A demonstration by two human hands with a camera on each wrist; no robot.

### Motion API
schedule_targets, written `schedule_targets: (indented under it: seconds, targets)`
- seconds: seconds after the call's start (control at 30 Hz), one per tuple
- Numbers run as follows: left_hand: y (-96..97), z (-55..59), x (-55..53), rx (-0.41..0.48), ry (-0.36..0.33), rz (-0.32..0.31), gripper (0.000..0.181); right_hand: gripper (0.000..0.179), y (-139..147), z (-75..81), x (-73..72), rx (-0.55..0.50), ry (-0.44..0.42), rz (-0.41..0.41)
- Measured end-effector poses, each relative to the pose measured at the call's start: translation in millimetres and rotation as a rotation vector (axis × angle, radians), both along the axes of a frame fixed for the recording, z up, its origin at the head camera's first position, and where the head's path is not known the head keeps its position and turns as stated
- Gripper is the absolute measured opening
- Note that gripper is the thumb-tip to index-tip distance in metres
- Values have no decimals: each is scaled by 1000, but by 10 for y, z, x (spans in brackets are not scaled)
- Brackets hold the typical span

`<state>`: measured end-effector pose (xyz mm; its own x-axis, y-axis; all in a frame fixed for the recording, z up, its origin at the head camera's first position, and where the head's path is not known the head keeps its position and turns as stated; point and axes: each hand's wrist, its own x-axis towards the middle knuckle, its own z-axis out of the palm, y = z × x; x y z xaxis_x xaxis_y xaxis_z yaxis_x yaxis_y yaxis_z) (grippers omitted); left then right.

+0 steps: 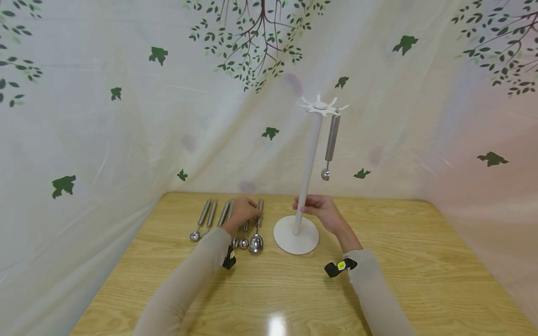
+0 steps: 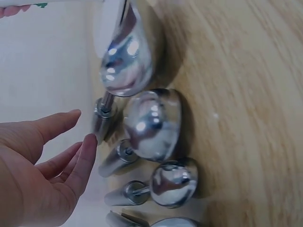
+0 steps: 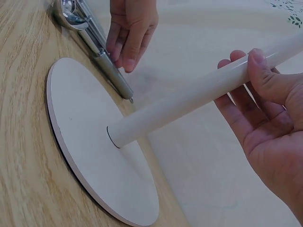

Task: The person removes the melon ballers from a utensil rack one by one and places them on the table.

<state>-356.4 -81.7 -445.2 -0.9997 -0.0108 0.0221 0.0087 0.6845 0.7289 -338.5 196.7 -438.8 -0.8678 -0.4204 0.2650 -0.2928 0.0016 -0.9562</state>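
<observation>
My right hand (image 1: 327,212) holds the pole (image 3: 189,97) of a white stand, thumb on one side and fingers curled round the other. The stand's round base (image 1: 290,238) rests on the table. Over the handle of a metal ice-cream scoop (image 1: 256,243) is my left hand (image 1: 244,210); in the left wrist view its thumb and fingers are apart, gripping nothing. This scoop is the rightmost of several steel utensils lying in a row. From one arm of the stand's top rack (image 1: 321,107) hangs a small ball-headed scoop (image 1: 332,140).
Left of the left hand lie more steel utensils, among them a round-bowled scoop (image 1: 195,236) and a small round-headed one (image 1: 244,243). They sit on a wooden table (image 1: 269,284). Behind it hangs a pale curtain (image 1: 235,154) printed with leaves.
</observation>
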Motion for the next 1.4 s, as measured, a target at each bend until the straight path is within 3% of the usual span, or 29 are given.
schedule_targets:
  seconds: [0.2,0.33,0.47,0.6,0.73,1.0,1.2,1.4]
  targets:
    - [-4,124,-4,122,39,-10,25,37,-9,-6,0,-21,2,-31]
    - [30,236,-36,341,49,-52,28,35,-22,-5,7,-39,34,-32]
    - [110,463,-4,551,99,-138,32,37,-42,-10,5,-63,60,-36]
    - [215,780,127,658,205,-243,31,39,-54,-26,-7,-81,53,-61]
    - [336,1101,290,725,292,-350,31,36,-61,-43,-13,-86,59,-89]
    - [563,1610,551,789,334,-491,33,38,-87,-37,-1,-84,49,-112]
    - [694,1823,618,812,323,-582,34,37,-78,-33,-3,-58,16,-122]
    - [774,1900,621,834,253,-606,38,40,-76,-40,-11,-69,5,-100]
